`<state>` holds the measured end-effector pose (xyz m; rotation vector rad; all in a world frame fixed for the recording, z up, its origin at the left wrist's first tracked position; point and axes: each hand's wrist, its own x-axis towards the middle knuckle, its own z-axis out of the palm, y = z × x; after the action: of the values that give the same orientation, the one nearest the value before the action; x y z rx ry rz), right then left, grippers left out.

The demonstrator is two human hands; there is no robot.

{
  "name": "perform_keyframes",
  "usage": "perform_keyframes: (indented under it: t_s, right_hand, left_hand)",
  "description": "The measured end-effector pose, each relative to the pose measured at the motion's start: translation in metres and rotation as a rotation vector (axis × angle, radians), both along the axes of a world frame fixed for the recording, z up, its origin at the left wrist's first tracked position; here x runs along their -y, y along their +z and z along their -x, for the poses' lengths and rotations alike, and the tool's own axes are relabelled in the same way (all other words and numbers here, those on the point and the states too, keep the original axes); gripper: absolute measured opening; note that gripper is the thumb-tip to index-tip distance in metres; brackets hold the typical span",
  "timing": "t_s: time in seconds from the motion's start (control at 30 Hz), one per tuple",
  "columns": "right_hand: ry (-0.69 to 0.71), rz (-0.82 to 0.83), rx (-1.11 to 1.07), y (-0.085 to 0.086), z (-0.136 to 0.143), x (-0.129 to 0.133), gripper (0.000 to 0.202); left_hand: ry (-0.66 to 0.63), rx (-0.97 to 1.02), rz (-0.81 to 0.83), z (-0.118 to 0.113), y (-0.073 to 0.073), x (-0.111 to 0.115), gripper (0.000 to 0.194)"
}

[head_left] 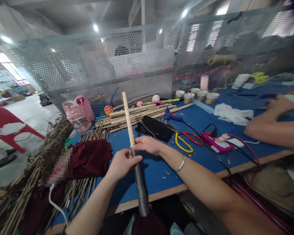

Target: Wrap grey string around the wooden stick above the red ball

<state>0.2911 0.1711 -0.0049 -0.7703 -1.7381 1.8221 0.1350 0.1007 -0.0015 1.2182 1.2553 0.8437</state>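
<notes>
A pale wooden stick (pixel 128 122) with small dark holes points up and away over the blue table (pixel 159 166). Its lower part is a grey wrapped shaft (pixel 140 186), which widens toward a dark red bundle (pixel 149 224) at the bottom edge. My left hand (pixel 123 163) grips the shaft near the top of the grey wrapping, thumb across it. Just above, my right hand (pixel 147 145), with a silver bangle on the wrist, pinches the stick where wood and grey meet. The fingertips of both hands are close together.
Yellow-and-red-handled scissors (pixel 185 142), a blue glue gun (pixel 172 116) and a purple power strip (pixel 217 143) lie to the right. Dark red cloth (pixel 90 158) and dry stalks (pixel 80 192) are left. Behind are wooden sticks (pixel 149 111) and paper cups (pixel 188 98). Another person's arm (pixel 271 130) rests at far right.
</notes>
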Motion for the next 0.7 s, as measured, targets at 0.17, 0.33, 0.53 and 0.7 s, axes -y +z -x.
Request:
perform_keyframes:
  t_s: [0.17, 0.33, 0.53, 0.7]
  right_hand:
    - [0.065, 0.019, 0.001, 0.0, -0.003, -0.003, 0.037]
    - [0.003, -0.013, -0.017, -0.009, 0.006, -0.003, 0.036]
    - [-0.02, 0.014, 0.046, -0.008, 0.005, -0.003, 0.037]
    - [-0.059, 0.022, -0.002, -0.008, 0.003, -0.005, 0.037]
  left_hand:
    - [-0.232, 0.165, 0.181, 0.01, 0.001, -0.012, 0.037]
    - [-0.216, 0.201, 0.236, 0.014, -0.008, -0.013, 0.038]
    - [-0.098, 0.07, 0.139, 0.014, -0.006, -0.015, 0.036]
    - [-0.264, 0.168, 0.242, 0.015, 0.005, -0.024, 0.036]
